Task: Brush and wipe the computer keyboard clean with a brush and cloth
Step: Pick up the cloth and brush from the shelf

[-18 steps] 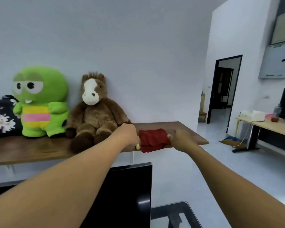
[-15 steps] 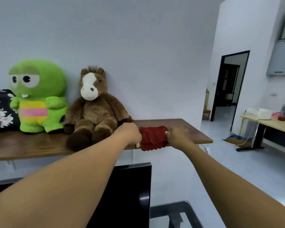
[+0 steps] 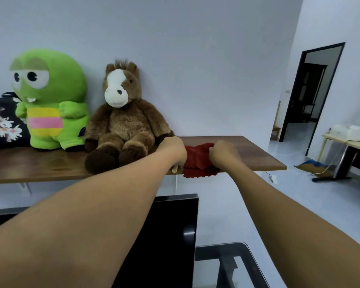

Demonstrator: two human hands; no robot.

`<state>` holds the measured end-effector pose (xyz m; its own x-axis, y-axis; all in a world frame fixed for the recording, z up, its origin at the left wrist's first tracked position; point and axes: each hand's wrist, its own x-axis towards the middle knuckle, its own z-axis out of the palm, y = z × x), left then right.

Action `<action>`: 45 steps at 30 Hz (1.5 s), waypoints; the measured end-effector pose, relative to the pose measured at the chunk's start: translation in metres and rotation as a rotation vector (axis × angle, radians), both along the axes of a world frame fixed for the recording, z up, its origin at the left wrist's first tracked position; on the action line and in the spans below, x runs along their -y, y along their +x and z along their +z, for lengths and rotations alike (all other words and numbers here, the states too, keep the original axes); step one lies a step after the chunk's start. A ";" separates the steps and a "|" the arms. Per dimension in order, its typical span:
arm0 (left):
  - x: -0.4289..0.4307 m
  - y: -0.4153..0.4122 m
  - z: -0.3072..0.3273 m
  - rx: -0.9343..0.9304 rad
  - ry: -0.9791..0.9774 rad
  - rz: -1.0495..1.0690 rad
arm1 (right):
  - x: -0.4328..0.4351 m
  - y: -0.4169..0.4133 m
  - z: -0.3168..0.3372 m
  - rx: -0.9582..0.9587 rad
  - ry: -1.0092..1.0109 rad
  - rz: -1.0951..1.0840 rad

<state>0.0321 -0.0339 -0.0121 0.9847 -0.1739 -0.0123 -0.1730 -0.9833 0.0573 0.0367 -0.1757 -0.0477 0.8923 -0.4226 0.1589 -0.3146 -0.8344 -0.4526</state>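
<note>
A red cloth lies bunched at the front edge of a wooden wall shelf, one corner hanging over. My right hand grips its right side with curled fingers. Just left of the cloth, my left hand is curled in a fist around a brush; only the pale wooden end of the brush handle sticks out below the fist, and the bristles are hidden. No keyboard is in view.
A brown plush horse sits right beside my left hand, with a green plush toy and a black flowered bag further left. Below the shelf stand a black monitor and a glass desk corner. A doorway and another desk are at right.
My right hand has slid left onto the cloth and closed on it, bunching it up. My left hand stays curled at the shelf edge.
</note>
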 end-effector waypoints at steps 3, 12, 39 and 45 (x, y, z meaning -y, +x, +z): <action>-0.003 -0.008 0.012 -0.016 -0.257 -0.021 | 0.000 -0.021 0.016 0.155 0.058 0.031; -0.022 -0.140 0.051 0.088 -0.784 -0.302 | 0.019 -0.160 0.022 0.224 0.026 -0.039; -0.110 -0.323 -0.382 -0.831 -0.334 0.067 | -0.120 -0.407 -0.345 -0.080 0.456 -0.171; -0.104 -0.318 -0.395 -0.865 -0.311 0.063 | -0.095 -0.406 -0.382 -0.161 0.314 -0.264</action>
<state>-0.2861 0.0697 -0.4070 0.6624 -0.2387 -0.7102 0.1069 -0.9081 0.4049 -0.3689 -0.0809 -0.4300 0.7502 -0.6448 -0.1465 -0.5859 -0.5456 -0.5992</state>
